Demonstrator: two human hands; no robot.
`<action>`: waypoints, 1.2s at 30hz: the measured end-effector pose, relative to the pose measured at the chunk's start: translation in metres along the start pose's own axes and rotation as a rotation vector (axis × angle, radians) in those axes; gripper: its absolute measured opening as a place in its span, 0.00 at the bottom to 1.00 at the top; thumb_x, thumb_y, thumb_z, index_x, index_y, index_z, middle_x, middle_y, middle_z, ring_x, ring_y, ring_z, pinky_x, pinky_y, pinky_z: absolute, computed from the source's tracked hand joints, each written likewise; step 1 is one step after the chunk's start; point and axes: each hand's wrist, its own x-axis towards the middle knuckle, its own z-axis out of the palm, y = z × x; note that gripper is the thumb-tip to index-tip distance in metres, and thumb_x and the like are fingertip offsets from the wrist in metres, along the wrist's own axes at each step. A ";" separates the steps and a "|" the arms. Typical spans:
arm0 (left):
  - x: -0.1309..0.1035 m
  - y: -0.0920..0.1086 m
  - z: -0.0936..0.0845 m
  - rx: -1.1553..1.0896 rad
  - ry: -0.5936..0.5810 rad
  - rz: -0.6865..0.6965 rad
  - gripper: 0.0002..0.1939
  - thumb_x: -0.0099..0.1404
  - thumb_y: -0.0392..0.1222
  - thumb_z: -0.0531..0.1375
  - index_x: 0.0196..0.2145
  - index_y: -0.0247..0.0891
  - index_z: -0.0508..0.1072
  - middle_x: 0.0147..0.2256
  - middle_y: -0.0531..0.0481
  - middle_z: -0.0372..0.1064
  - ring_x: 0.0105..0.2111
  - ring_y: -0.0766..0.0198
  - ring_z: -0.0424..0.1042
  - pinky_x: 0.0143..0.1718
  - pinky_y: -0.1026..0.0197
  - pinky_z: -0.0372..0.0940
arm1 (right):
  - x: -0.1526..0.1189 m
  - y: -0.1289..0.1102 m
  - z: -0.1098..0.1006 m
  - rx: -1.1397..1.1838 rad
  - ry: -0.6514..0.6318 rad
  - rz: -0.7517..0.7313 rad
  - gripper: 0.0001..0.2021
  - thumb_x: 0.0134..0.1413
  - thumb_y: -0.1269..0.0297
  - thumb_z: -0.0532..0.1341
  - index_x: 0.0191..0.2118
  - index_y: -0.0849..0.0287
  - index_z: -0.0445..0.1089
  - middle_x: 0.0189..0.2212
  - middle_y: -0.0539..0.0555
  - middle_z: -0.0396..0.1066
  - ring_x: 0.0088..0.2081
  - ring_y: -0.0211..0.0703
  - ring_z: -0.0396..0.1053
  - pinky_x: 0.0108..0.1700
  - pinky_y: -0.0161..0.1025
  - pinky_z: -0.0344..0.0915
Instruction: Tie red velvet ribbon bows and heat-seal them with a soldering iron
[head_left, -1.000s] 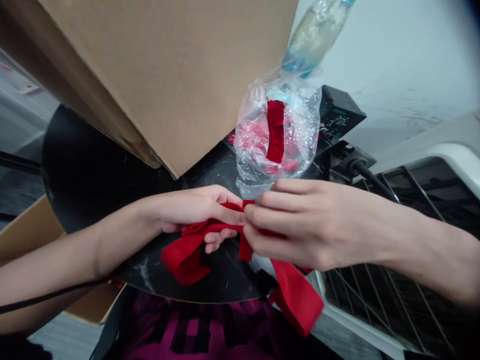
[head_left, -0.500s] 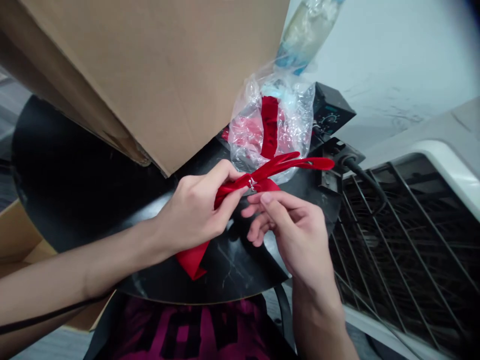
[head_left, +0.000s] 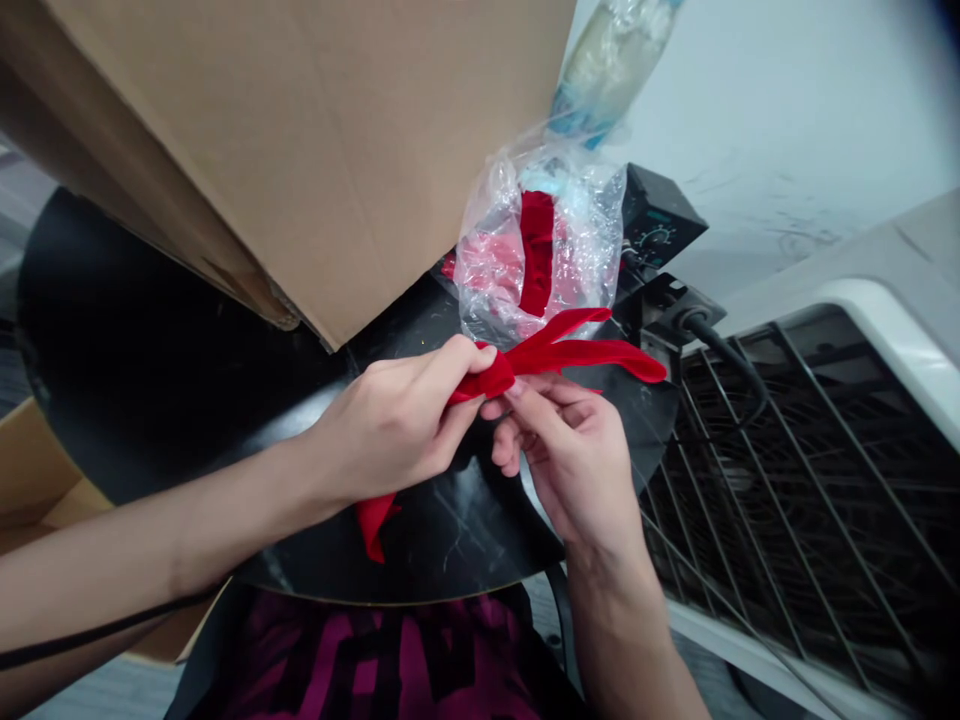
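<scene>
A red velvet ribbon bow is held above the dark table, its loops pointing right and a tail hanging down at the lower left. My left hand pinches the bow near its centre between thumb and fingers. From the right, my right hand has its thumb and index finger closed on the lower edge of the bow's middle. The silvery piece at the knot is out of sight now. Just beyond the hands lies a clear plastic bag with more red ribbon in and on it.
A large cardboard box stands on the black marbled table at the back left. Black devices with a cable sit at the right, beside a white-framed grille. An open carton is at lower left.
The bow has been turned, so the silvery piece at its knot no longer shows. My right thumb and index finger have moved in and closed on its middle.
</scene>
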 end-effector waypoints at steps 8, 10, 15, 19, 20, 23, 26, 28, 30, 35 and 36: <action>0.000 0.006 -0.001 0.060 -0.111 -0.103 0.10 0.68 0.29 0.60 0.47 0.30 0.72 0.38 0.48 0.80 0.30 0.66 0.79 0.38 0.67 0.73 | 0.001 0.008 0.015 -0.279 0.226 -0.205 0.08 0.56 0.64 0.69 0.30 0.61 0.73 0.21 0.48 0.75 0.16 0.34 0.69 0.17 0.29 0.66; 0.001 0.009 -0.003 0.029 -0.151 -0.169 0.08 0.70 0.31 0.59 0.47 0.30 0.72 0.37 0.49 0.79 0.30 0.66 0.79 0.35 0.67 0.71 | 0.000 0.014 0.016 -0.402 0.299 -0.282 0.06 0.54 0.65 0.69 0.31 0.60 0.73 0.21 0.47 0.73 0.18 0.34 0.70 0.18 0.29 0.66; 0.005 0.013 -0.006 -0.096 -0.234 -0.291 0.05 0.72 0.33 0.58 0.45 0.34 0.71 0.34 0.53 0.77 0.31 0.67 0.78 0.33 0.67 0.67 | -0.002 0.018 0.012 -0.578 0.318 -0.381 0.04 0.54 0.66 0.68 0.33 0.59 0.75 0.26 0.49 0.75 0.24 0.35 0.73 0.27 0.33 0.72; 0.005 0.011 -0.006 -0.123 -0.248 -0.319 0.07 0.70 0.33 0.58 0.46 0.34 0.70 0.35 0.52 0.77 0.30 0.67 0.77 0.33 0.66 0.67 | -0.003 0.013 0.010 -0.498 0.249 -0.277 0.06 0.53 0.64 0.70 0.35 0.59 0.76 0.28 0.51 0.77 0.25 0.37 0.74 0.27 0.34 0.73; 0.005 0.011 -0.005 -0.125 -0.249 -0.316 0.07 0.70 0.32 0.58 0.46 0.34 0.70 0.35 0.52 0.77 0.29 0.67 0.77 0.33 0.66 0.67 | -0.003 0.013 0.009 -0.498 0.256 -0.274 0.06 0.52 0.64 0.71 0.35 0.60 0.76 0.28 0.51 0.78 0.25 0.37 0.74 0.27 0.34 0.73; 0.002 0.011 -0.004 -0.121 -0.248 -0.304 0.08 0.69 0.32 0.58 0.46 0.34 0.70 0.36 0.51 0.78 0.27 0.68 0.75 0.32 0.66 0.67 | -0.005 0.014 0.009 -0.564 0.285 -0.320 0.06 0.54 0.64 0.70 0.35 0.59 0.76 0.27 0.50 0.77 0.25 0.37 0.74 0.28 0.35 0.74; 0.002 0.013 -0.004 -0.135 -0.242 -0.312 0.08 0.70 0.33 0.57 0.47 0.35 0.70 0.38 0.50 0.79 0.26 0.67 0.75 0.32 0.65 0.67 | -0.007 0.017 0.010 -0.673 0.292 -0.378 0.05 0.59 0.63 0.68 0.37 0.58 0.76 0.27 0.49 0.76 0.25 0.36 0.73 0.29 0.35 0.74; 0.005 0.013 -0.005 -0.177 -0.251 -0.361 0.07 0.69 0.33 0.58 0.45 0.36 0.71 0.36 0.50 0.79 0.27 0.66 0.76 0.31 0.65 0.66 | -0.009 0.017 0.009 -0.788 0.302 -0.447 0.04 0.61 0.63 0.66 0.37 0.57 0.75 0.28 0.49 0.76 0.25 0.35 0.73 0.30 0.35 0.73; 0.009 0.012 -0.007 -0.243 -0.276 -0.448 0.05 0.69 0.35 0.58 0.42 0.37 0.73 0.32 0.53 0.79 0.27 0.65 0.77 0.30 0.64 0.66 | -0.008 0.014 0.007 -0.964 0.290 -0.565 0.03 0.62 0.66 0.65 0.35 0.56 0.74 0.27 0.48 0.76 0.24 0.34 0.71 0.30 0.34 0.71; 0.022 0.005 -0.016 -0.330 -0.416 -0.601 0.06 0.66 0.37 0.59 0.31 0.40 0.75 0.23 0.56 0.76 0.23 0.65 0.74 0.24 0.65 0.64 | 0.000 -0.008 -0.009 -1.485 -0.053 -0.867 0.08 0.65 0.71 0.59 0.32 0.57 0.70 0.25 0.48 0.73 0.24 0.35 0.67 0.28 0.36 0.60; 0.024 0.003 -0.019 -0.326 -0.449 -0.601 0.06 0.64 0.36 0.60 0.29 0.40 0.75 0.22 0.56 0.75 0.22 0.65 0.73 0.22 0.66 0.63 | 0.003 -0.014 -0.012 -1.575 -0.174 -0.899 0.10 0.66 0.71 0.57 0.32 0.58 0.69 0.25 0.49 0.72 0.24 0.36 0.66 0.28 0.38 0.58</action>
